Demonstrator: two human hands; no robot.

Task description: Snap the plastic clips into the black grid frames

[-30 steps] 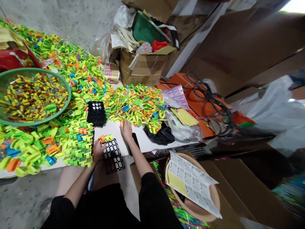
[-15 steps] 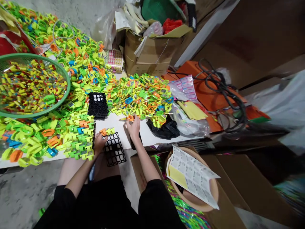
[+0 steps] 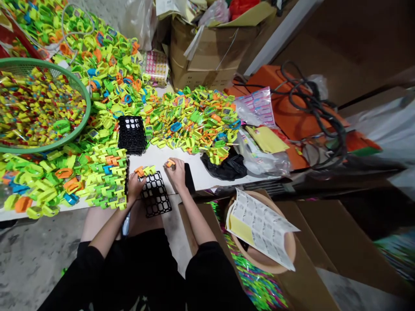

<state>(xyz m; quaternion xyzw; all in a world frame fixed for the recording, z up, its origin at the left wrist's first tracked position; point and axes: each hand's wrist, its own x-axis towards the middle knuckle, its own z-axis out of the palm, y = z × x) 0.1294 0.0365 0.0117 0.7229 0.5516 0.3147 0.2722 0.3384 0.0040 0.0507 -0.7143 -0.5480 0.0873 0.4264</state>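
My left hand is closed on the left edge of a black plastic grid tray, which sticks out past the table's front edge. An orange piece and some yellow ones, looking like toy watches, sit along the tray's far row. Just right of the tray, above the white tabletop, my right hand pinches an orange toy watch; the fingers partly cover it. To the left stands a block of toy watches in rows, with a black tray edge showing beside it.
Stacked black grid trays lie behind my left hand. A heap of toy watches spreads beyond my hands. At left is a green basket of small yellow-red pieces. A black bag lies right; a tub with printed sheets stands below.
My right hand has drawn back from the edge of the heap toward me and the tray, holding the orange toy watch. My left hand stays on the tray. The view has tilted down slightly.
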